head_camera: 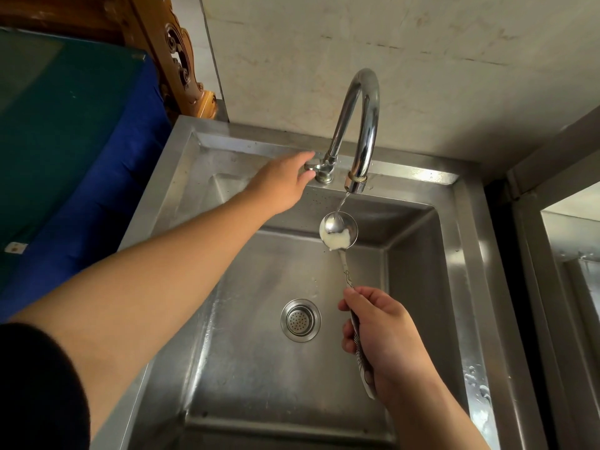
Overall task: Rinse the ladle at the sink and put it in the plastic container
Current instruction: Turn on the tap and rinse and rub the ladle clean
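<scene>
Head view: our right hand (384,342) grips the ladle (338,234) under the tap (357,125) stream. Our left hand (281,183) curls around the tap handle (312,166) at the sink's (454,254) back edge.

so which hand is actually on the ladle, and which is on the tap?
The right hand grips the patterned handle of the steel ladle under the stream. The left hand reaches the chrome tap's valve handle, holding no utensil.

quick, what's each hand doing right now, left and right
Left hand: fingers closed on the tap handle.
Right hand: fingers closed around the ladle handle, bowl under the running water.
</scene>
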The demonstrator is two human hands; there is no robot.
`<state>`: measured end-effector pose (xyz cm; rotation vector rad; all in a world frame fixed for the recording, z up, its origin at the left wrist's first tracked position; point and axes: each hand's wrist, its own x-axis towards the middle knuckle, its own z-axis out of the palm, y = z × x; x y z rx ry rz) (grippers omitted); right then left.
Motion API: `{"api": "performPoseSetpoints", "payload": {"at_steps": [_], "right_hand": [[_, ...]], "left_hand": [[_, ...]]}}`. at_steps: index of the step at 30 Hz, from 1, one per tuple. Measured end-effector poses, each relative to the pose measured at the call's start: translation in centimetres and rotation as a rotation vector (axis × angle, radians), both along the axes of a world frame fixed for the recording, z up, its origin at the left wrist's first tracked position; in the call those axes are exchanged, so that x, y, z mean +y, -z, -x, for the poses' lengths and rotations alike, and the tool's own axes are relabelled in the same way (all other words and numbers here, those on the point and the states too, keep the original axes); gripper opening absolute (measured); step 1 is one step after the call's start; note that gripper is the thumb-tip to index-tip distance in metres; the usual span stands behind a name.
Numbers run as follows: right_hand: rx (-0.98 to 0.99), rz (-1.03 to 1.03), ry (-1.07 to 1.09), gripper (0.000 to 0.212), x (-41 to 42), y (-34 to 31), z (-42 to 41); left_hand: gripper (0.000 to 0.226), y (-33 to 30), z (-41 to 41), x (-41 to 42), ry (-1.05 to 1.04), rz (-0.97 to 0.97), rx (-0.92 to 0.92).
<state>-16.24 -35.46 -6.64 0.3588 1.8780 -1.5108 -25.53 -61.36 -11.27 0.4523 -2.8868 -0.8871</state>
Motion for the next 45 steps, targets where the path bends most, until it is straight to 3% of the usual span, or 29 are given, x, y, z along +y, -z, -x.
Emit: {"api": "performPoseSetpoints", "payload": {"at_steps": [2,5,9,13,16,23,29,32,35,42,45], "right_hand": [[-0.008,-0.002,0.009,0.019,-0.3,0.0,0.2],[-0.011,0.001,0.035,0.018,-1.1,0.1,0.4],[-0.012,-0.015,0.057,0.017,-2.2,0.3,0.4],[-0.038,-0.002,0.076,0.017,-2.9,0.4,0.0],[-0.062,0.017,0.090,0.018,-3.1,0.6,-0.4],[-0.115,0.028,0.129,0.018,-3.3,0.4,-1.1],[-0.256,0.057,0.146,0.017,-3.4,0.1,-0.3],[-0.270,0.103,0.182,0.017,-3.4,0.3,-0.3],[-0.248,0.107,0.198,0.016,-3.4,0.4,-0.5],[-0.156,0.048,0.199,0.015,-3.1,0.2,-0.7],[-0.159,0.075,0.201,0.016,-3.0,0.1,-0.7]], "left_hand": [[0.036,0.8,-1.9,1.5,-0.209,-0.196,0.086],[0.033,2.5,-4.6,4.3,-0.419,-0.608,0.035],[0.036,3.5,-6.2,7.5,-0.477,-1.078,0.023],[0.040,4.0,-5.7,9.6,-0.550,-1.287,0.015],[0.037,4.2,-5.1,10.3,-0.633,-1.293,0.056],[0.029,4.5,-4.0,11.3,-0.684,-0.947,0.039],[0.008,4.8,-4.5,11.8,-0.678,-1.017,-0.020],[0.019,4.7,-4.5,11.6,-0.618,-0.926,-0.069],[0.004,4.4,-4.3,11.5,-0.587,-0.809,-0.027],[0.056,3.7,-3.9,11.6,-0.538,-0.586,0.087],[0.055,3.7,-4.0,11.2,-0.492,-0.529,0.035]]}}
